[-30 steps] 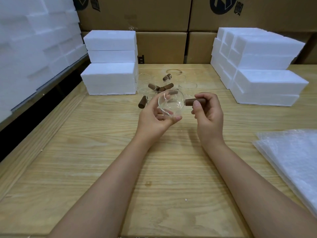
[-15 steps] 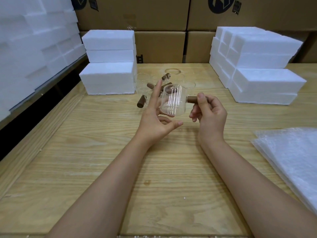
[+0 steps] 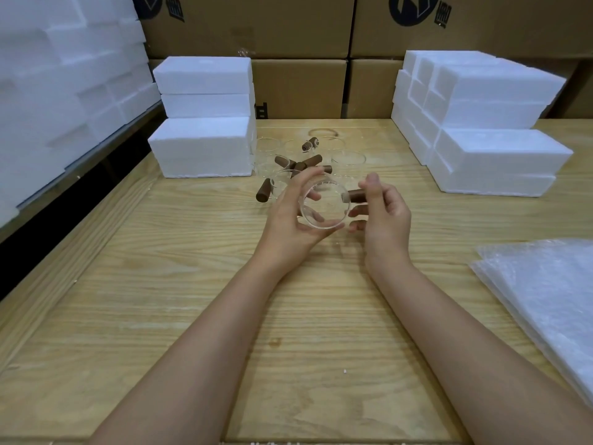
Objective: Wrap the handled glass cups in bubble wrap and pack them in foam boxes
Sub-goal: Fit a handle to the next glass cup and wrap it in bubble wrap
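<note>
Above the tabletop [image 3: 192, 284], the left hand [image 3: 290, 220] cups the glass cup [image 3: 324, 205], mouth toward the camera, while the right hand [image 3: 383, 213] pinches its brown handle [image 3: 354, 195], which points right.

We are seeing two hands [image 3: 290, 220], one cup [image 3: 324, 205] held up, and five brown handles [image 3: 263, 193] lying behind.

Both bare forearms reach forward, wrists near each other. The left hand [image 3: 290, 216] curls, thumb and fingers spread wide in a cupping grip — palm turned inward. The right hand [image 3: 383, 213] pinches with thumb raised, its other fingers loosely bent.
</note>
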The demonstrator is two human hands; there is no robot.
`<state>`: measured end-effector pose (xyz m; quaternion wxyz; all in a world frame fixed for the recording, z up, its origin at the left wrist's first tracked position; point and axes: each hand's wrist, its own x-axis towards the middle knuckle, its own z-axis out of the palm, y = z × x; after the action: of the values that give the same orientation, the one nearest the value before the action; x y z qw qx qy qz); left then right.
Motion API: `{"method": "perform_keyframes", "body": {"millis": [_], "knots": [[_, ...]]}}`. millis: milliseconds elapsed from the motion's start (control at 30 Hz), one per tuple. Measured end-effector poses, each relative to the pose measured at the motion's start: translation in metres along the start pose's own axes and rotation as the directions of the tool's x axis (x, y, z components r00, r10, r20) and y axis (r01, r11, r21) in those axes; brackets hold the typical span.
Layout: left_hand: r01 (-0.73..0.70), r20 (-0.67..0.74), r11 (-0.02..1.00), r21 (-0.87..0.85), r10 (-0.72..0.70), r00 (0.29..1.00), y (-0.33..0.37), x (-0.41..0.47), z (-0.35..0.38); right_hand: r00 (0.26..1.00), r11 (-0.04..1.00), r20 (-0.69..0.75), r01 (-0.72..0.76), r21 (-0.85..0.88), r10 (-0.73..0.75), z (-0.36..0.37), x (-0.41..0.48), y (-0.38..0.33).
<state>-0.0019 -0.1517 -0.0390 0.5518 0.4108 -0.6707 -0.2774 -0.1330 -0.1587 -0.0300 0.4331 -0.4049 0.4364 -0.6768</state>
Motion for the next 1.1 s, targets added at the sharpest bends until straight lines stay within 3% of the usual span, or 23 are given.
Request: {"method": "perform_keyframes", "body": {"millis": [100,500,733,900,1100], "knots": [[0.013,0.01,1.0,0.012,-0.014,1.0,0.002,-0.001,0.0,0.993,0.987,0.045,0.111,-0.12,-0.106,0.004,-0.004,0.004],[-0.09,-0.017,0.974,0.207,0.096,0.995,-0.007,-0.002,-0.001,0.989,0.953,0.106,0.128,-0.276,-0.102,0.009,-0.008,0.006],[-0.055,-0.049,0.979,0.197,0.066,0.997,-0.006,-0.002,-0.002,0.955,0.852,0.231,0.276,-0.445,-0.188,0.01,-0.011,0.01],[0.081,-0.054,0.997,-0.001,-0.081,0.995,-0.004,-0.002,-0.004,0.882,0.777,0.351,0.453,-0.438,-0.316,0.004,-0.009,0.006],[0.133,-0.029,0.975,-0.178,-0.14,0.99,-0.001,0.001,-0.006,0.858,0.809,0.389,0.474,-0.347,-0.336,-0.002,-0.006,0.002]]}}
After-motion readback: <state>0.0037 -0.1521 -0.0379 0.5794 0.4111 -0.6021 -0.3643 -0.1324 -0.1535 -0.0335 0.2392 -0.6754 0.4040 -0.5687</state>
